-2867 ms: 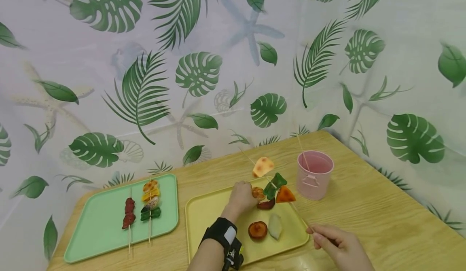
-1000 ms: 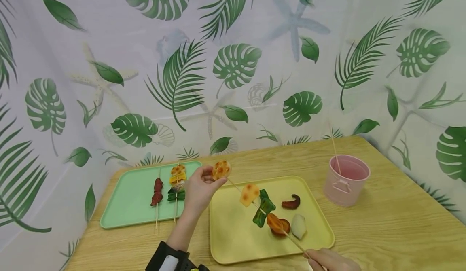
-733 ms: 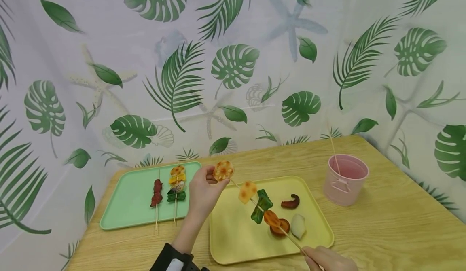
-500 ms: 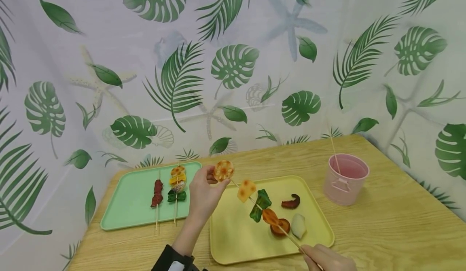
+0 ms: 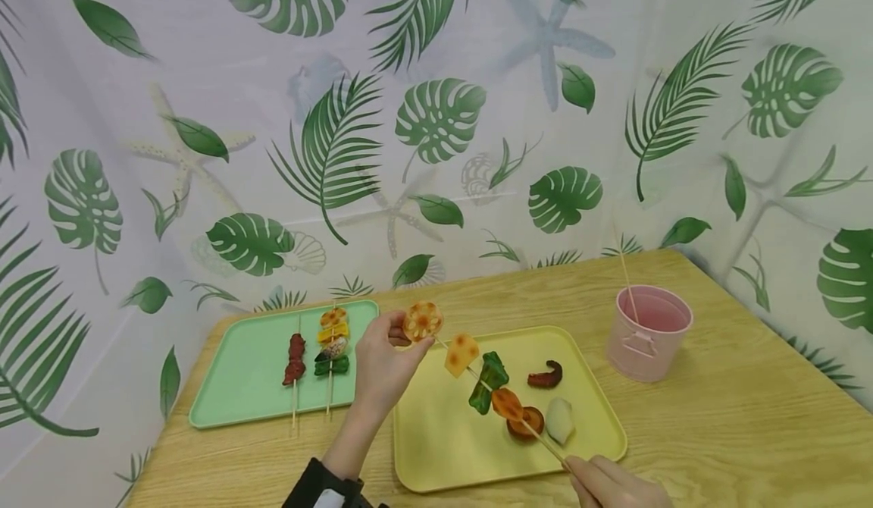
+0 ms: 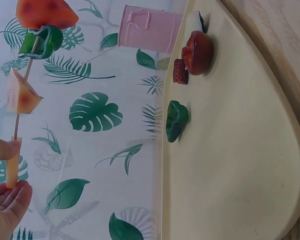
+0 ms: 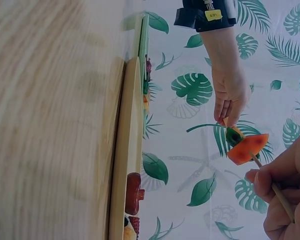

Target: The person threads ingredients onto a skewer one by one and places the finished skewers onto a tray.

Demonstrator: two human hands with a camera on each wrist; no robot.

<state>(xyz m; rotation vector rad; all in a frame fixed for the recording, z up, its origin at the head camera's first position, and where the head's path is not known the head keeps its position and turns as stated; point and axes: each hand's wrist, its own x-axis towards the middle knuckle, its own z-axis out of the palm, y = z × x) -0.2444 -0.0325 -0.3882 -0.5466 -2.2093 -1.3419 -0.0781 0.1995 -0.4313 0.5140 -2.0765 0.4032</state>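
Observation:
In the head view my left hand [image 5: 385, 360] pinches a browned lotus root slice [image 5: 423, 321] by its edge, at the far tip of a wooden skewer [image 5: 546, 442]. My right hand [image 5: 610, 484] grips the skewer's lower end. Threaded along it are a spotted yellow piece [image 5: 461, 354], a green pepper piece [image 5: 494, 370] and an orange wedge [image 5: 507, 404]. The left wrist view shows thumb and fingers on the lotus root slice [image 6: 13, 167] edge-on, skewer meeting it. The skewer slants above the yellow tray [image 5: 443, 470].
The yellow tray bears a mushroom [image 5: 525, 423], a pale piece [image 5: 560, 421], a dark red curled piece [image 5: 546, 375] and a green pepper piece [image 6: 177, 121]. A mint tray [image 5: 232, 387] with two finished skewers stands left. A pink bucket [image 5: 644, 352] holding a stick stands right.
My left hand has lifted the lotus root slice off the yellow tray and brought it to the skewer tip. The skewer has swung leftward over the tray. The last half second shows little movement.

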